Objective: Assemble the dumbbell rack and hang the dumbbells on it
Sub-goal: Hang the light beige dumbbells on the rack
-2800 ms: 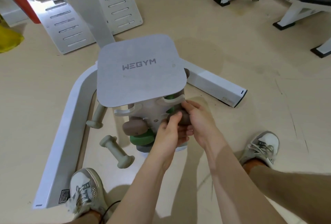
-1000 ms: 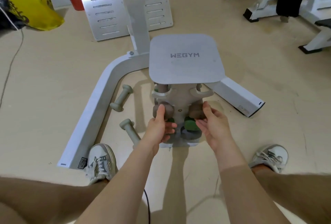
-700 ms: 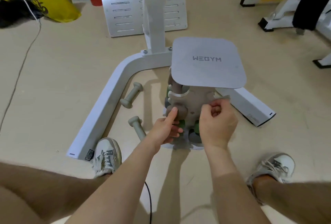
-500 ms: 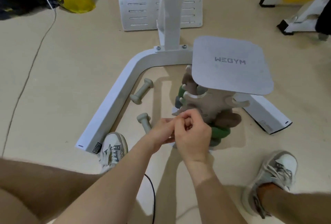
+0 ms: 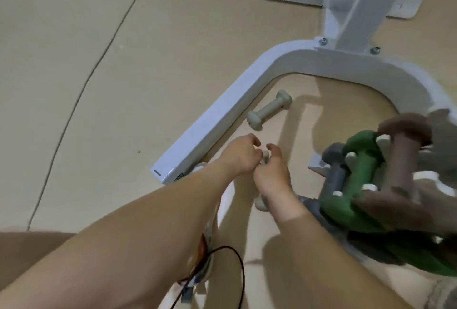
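Note:
A beige dumbbell [image 5: 261, 204] lies on the floor under my hands; only its near head and a bit of its far head show. My right hand [image 5: 273, 177] is closed over its handle. My left hand [image 5: 241, 158] curls against its far head. A second beige dumbbell [image 5: 269, 109] lies on the floor beyond them, apart from both hands. The dumbbell rack [image 5: 426, 176] stands at the right edge, blurred, with a green dumbbell [image 5: 363, 167], a grey dumbbell [image 5: 336, 167] and a brown dumbbell [image 5: 405, 160] hanging on it.
A white U-shaped machine base [image 5: 217, 120] curves around the floor patch where the dumbbells lie, with an upright post [image 5: 351, 12] bolted to it. A thin cable [image 5: 99, 61] runs across the beige floor at left. A black cord [image 5: 238, 261] loops under my left forearm.
My head has dropped and turned left, so the rack now sits at the right edge. Both hands left the rack and came down onto the near beige dumbbell on the floor.

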Available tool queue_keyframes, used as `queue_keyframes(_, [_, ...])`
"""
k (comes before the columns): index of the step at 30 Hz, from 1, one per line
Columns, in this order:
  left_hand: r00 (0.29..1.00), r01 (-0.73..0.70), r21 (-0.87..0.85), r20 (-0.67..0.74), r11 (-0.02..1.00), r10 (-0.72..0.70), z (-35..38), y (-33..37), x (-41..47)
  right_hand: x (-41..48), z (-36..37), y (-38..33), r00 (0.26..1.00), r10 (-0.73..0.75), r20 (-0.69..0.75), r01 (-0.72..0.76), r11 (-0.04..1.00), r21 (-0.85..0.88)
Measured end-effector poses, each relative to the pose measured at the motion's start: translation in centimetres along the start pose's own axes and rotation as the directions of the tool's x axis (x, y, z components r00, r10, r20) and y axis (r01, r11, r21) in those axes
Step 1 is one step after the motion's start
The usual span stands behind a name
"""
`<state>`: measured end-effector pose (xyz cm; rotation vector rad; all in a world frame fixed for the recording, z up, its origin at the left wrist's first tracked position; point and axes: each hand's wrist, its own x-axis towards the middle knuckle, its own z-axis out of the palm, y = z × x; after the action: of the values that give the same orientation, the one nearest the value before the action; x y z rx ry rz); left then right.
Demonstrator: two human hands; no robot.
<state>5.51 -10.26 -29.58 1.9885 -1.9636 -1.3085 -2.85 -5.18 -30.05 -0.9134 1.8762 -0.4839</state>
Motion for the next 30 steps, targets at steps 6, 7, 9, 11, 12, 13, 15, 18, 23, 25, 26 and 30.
queue_keyframes(6, [0.978,-0.205,0.283,0.027,0.937,0.205,-2.3,-2.2,7.6,8.8,2.5,-1.3,0.999,-0.036,0.031,0.036,0.999,0.018])
queue_keyframes(7, [0.976,-0.215,0.305,0.046,0.928,0.211,-2.5,-2.3,8.8,10.0,2.5,-1.6,0.999,-0.032,0.031,0.031,0.999,0.040])
queue_keyframes(9, [0.974,-0.221,0.292,0.109,0.930,0.197,-2.2,-2.7,11.2,12.7,2.6,-2.2,0.998,-0.008,0.062,0.004,0.998,0.065])
queue_keyframes(11, [0.972,-0.207,0.241,0.158,0.948,0.172,-1.3,-3.2,12.8,14.4,2.6,-2.4,0.995,-0.036,0.091,0.031,0.998,0.059])
queue_keyframes(12, [0.973,-0.198,0.203,0.157,0.959,0.168,-0.9,-3.6,13.5,15.2,2.7,-2.3,0.993,-0.044,0.113,0.035,0.996,0.078])
queue_keyframes(13, [0.979,-0.168,0.149,0.138,0.974,0.148,-0.6,-4.0,13.8,15.8,2.8,-2.2,0.989,-0.026,0.142,0.009,0.993,0.117])
queue_keyframes(15, [0.991,-0.121,0.023,0.059,0.992,0.120,-0.3,-4.2,14.0,16.2,2.9,-2.2,0.991,0.004,0.137,-0.033,0.977,0.213])
queue_keyframes(18, [0.999,-0.047,-0.069,0.020,0.997,0.048,0.2,-3.9,12.7,15.2,3.0,-2.8,0.997,0.026,0.077,-0.042,0.977,0.211])
queue_keyframes(23, [0.990,0.137,-0.465,0.030,0.875,-0.139,1.3,-4.4,8.3,11.2,3.9,-3.2,0.999,0.005,-0.043,0.002,0.987,0.161])
queue_keyframes(25, [0.982,0.155,-0.633,0.013,0.759,-0.189,0.3,-3.6,6.8,9.5,3.3,-4.1,0.997,-0.046,-0.067,0.057,0.981,0.184])
queue_keyframes(26, [0.976,0.162,-0.709,0.013,0.687,-0.217,-0.4,-2.8,5.9,8.6,2.7,-4.8,0.995,-0.082,-0.061,0.092,0.976,0.195])
queue_keyframes(30, [0.950,0.199,-0.791,0.009,0.579,-0.313,-2.4,1.2,1.5,3.7,-0.4,-6.7,1.000,-0.018,-0.011,0.020,0.974,0.225])
